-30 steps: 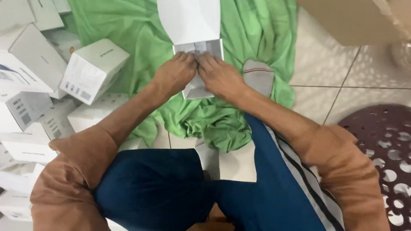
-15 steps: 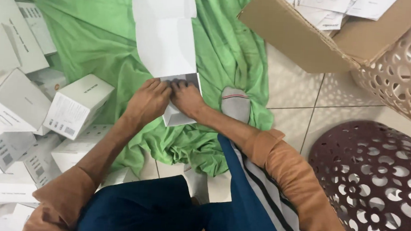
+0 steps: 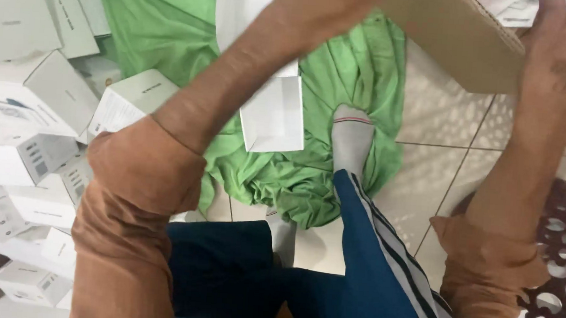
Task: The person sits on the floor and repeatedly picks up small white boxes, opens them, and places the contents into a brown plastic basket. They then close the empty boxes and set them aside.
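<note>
Bottom of frame: blue trousers [image 3: 367,282] with striped side, brown sleeves. Grey sock [image 3: 351,140] at centre rests on green cloth [image 3: 166,34] spread over the tiled floor [image 3: 433,161]. White open carton [image 3: 274,116] lies on the cloth, centre frame, just beside the sock. Left edge: heap of white boxes [image 3: 30,117]. Left hand [image 3: 325,4] at top centre, blurred; grip cannot be told. Right hand [image 3: 561,58], upper right, lies against the cardboard box [image 3: 454,42]; fingers cut off, grip unclear.

Home packing spot, tiled floor [image 3: 427,161], white cartons [image 3: 31,98], cardboard box [image 3: 453,45]
</note>
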